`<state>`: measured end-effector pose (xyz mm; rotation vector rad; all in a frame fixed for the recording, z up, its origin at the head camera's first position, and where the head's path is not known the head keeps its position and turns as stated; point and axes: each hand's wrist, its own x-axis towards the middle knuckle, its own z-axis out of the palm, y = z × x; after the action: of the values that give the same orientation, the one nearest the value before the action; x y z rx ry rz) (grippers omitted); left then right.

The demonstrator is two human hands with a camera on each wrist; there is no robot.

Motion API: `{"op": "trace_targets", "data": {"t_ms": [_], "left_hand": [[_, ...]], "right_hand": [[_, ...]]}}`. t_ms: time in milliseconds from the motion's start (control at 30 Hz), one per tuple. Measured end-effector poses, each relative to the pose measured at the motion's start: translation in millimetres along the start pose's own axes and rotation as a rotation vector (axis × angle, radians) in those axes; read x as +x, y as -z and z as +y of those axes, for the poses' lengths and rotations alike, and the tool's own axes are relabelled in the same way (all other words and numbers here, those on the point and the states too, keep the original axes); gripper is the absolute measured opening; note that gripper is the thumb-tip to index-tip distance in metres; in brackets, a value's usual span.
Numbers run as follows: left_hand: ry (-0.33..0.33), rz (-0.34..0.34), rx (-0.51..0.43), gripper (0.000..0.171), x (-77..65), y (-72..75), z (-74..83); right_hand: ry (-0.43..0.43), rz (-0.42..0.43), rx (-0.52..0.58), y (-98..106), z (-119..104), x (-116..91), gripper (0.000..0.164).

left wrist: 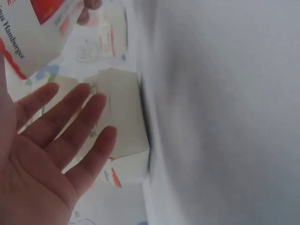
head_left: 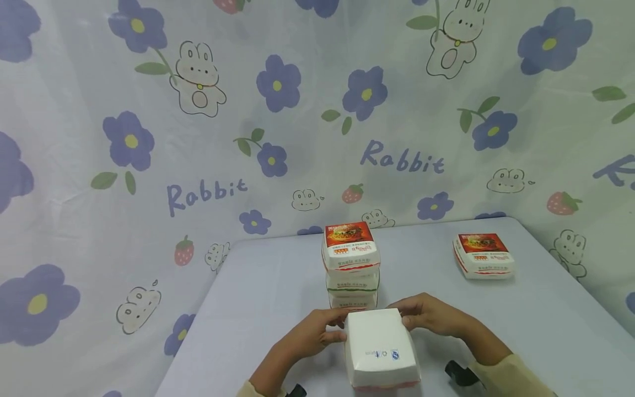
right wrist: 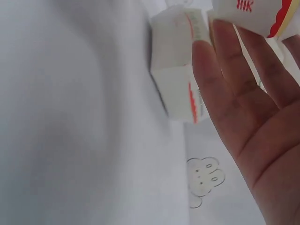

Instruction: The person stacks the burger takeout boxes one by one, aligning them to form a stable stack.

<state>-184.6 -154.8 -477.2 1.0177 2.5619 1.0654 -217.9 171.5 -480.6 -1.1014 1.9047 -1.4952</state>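
Note:
A paper burger box (head_left: 379, 344) is raised off the table between both hands, its plain white underside turned towards me. Its red printed lid (left wrist: 49, 7) shows from the left wrist. My right hand (head_left: 436, 317) grips the box's right side, thumb on the near edge and fingers (right wrist: 227, 51) on the far side. At the left edge is my left hand (head_left: 317, 331), its thumb against the box and its fingers (left wrist: 70, 112) straight and spread. Just beyond stands a stack of three burger boxes (head_left: 352, 264), a red picture on the topmost lid.
Another closed burger box (head_left: 483, 256) sits apart at the back right of the white table (head_left: 278, 275). A patterned curtain (head_left: 307, 110) with rabbits and flowers hangs behind the table and along its sides.

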Motion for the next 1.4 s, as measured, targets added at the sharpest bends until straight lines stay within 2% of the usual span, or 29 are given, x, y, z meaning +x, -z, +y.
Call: {"op": "trace_targets", "data": {"t_ms": [67, 167, 233, 367, 467, 567, 667, 767, 867, 933, 1000, 1100, 1233, 1300, 1400], "left_hand": [[-0.001, -0.007, -0.032, 0.058, -1.0, -0.6, -0.6], [0.025, 0.024, -0.061, 0.055, -3.8, 1.0, 2.0], [0.042, 0.041, -0.118, 0.050, -5.0, 2.7, 5.0], [0.058, 0.058, -0.238, 0.042, -7.3, 7.0, 16.2], [0.045, 0.075, -0.323, 0.040, -9.2, 12.3, 28.6], [0.009, 0.097, -0.391, 0.040, -10.4, 19.4, 41.3], [-0.057, 0.106, -0.431, 0.041, -10.1, 25.4, 52.5], [-0.114, 0.101, -0.441, 0.047, -8.6, 29.9, 59.5], [-0.141, 0.130, -0.374, 0.054, -8.7, 35.5, 67.2], [-0.150, 0.180, -0.291, 0.057, -9.1, 39.4, 70.8], [-0.134, 0.252, -0.205, 0.057, -10.1, 45.3, 78.9], [-0.092, 0.336, -0.161, 0.051, -10.0, 57.4, 95.5], [-0.104, 0.366, -0.209, 0.049, -5.6, 76.1, 115.2], [-0.134, 0.373, -0.228, 0.057, -1.8, 84.3, 120.6], [-0.173, 0.359, -0.323, 0.075, 6.8, 94.9, 124.2]], "right_hand": [[0.002, 0.028, -0.018, 1, -4, 1, 0.035], [0.002, 0.096, -0.045, 1, -14, 2, 0.038], [0.003, 0.147, -0.054, 1, -23, 2, 0.042], [0.032, 0.224, -0.013, -3, -39, 4, 0.045], [0.068, 0.272, 0.007, -5, -50, 6, 0.052], [0.096, 0.265, 0.044, -5, -58, 7, 0.064], [0.138, 0.204, 0.117, -3, -61, 6, 0.067], [0.215, 0.165, 0.161, -1, -62, 5, 0.060], [0.286, 0.172, 0.146, 3, -69, 6, 0.053], [0.316, 0.181, 0.132, 5, -78, 6, 0.053], [0.356, 0.192, 0.098, 9, -92, 5, 0.054], [0.443, 0.239, -0.042, 17, -117, 2, 0.059], [0.608, 0.305, -0.282, 26, -151, 3, 0.072], [0.665, 0.338, -0.396, 28, -164, 6, 0.077], [0.710, 0.384, -0.533, 28, -176, 13, 0.080]]}}
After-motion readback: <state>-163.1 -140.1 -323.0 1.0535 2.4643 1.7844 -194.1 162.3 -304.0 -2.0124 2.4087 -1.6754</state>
